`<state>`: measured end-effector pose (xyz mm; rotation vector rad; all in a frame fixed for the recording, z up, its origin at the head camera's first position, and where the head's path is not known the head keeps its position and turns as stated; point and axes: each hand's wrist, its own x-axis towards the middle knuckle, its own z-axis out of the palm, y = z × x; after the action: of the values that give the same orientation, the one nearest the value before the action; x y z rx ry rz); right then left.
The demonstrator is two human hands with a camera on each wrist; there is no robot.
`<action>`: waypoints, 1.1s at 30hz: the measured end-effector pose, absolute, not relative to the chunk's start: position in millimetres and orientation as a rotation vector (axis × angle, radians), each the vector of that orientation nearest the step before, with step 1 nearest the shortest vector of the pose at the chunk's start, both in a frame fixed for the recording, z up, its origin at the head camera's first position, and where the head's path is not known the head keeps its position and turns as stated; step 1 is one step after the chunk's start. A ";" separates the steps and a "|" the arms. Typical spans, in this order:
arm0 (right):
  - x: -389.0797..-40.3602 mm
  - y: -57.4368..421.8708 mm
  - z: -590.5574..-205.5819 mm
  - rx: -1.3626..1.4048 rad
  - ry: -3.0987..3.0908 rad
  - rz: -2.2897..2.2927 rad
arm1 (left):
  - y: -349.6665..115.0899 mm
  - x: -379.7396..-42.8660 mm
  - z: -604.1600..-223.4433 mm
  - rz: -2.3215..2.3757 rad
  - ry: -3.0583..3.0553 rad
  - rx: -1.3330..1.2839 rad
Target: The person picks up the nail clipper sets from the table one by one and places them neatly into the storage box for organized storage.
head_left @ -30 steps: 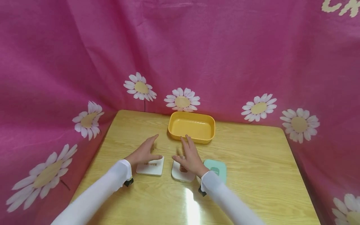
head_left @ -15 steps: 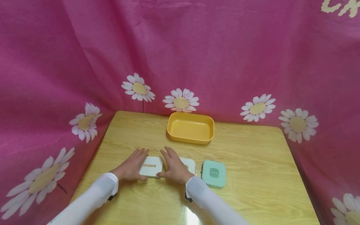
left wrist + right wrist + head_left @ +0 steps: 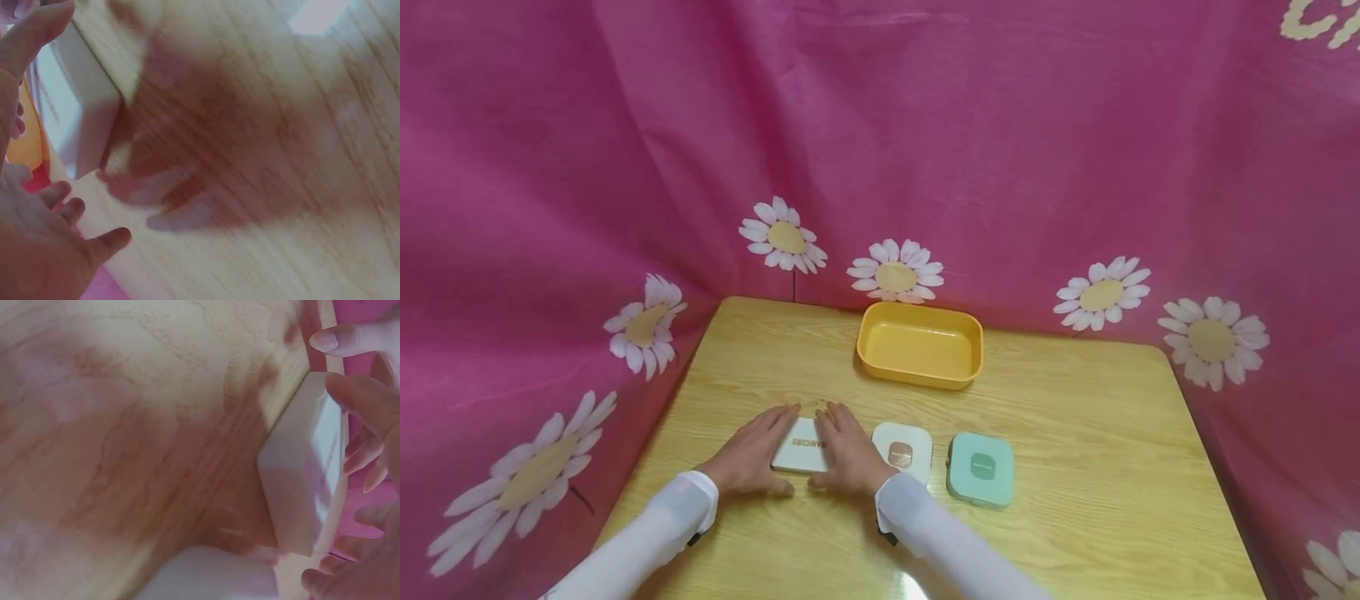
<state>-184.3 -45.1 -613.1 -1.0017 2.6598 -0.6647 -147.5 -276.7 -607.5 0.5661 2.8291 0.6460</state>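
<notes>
Looking at a white box (image 3: pixel 797 459) lying flat on the table (image 3: pixel 1075 433), nearer the left edge. Seems early on: reached for, not lifted, firm grip left to get. Looks smooth, with brownish lettering on top. Seeing left hand (image 3: pixel 748 454) and right hand (image 3: pixel 852 454) loosely spread, apart, round its ends; can't tell about contact. Spotting white case (image 3: pixel 910 437) and mint case (image 3: pixel 981 469) on the right-edge side, yellow tray (image 3: pixel 920 346) by the far edge.

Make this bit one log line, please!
MANICURE box: between left hand and right hand; contact: unclear; white case, mint-green case: rightward; yellow tray: farther back
</notes>
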 end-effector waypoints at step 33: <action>-187.6 -49.3 -632.2 -0.923 2.730 -0.752 | -266.2 -159.0 -646.8 1.069 2.847 0.392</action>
<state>-187.6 -49.3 -632.2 -0.9229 2.7305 -0.7522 -159.0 -266.2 -646.8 0.3919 2.8466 1.0687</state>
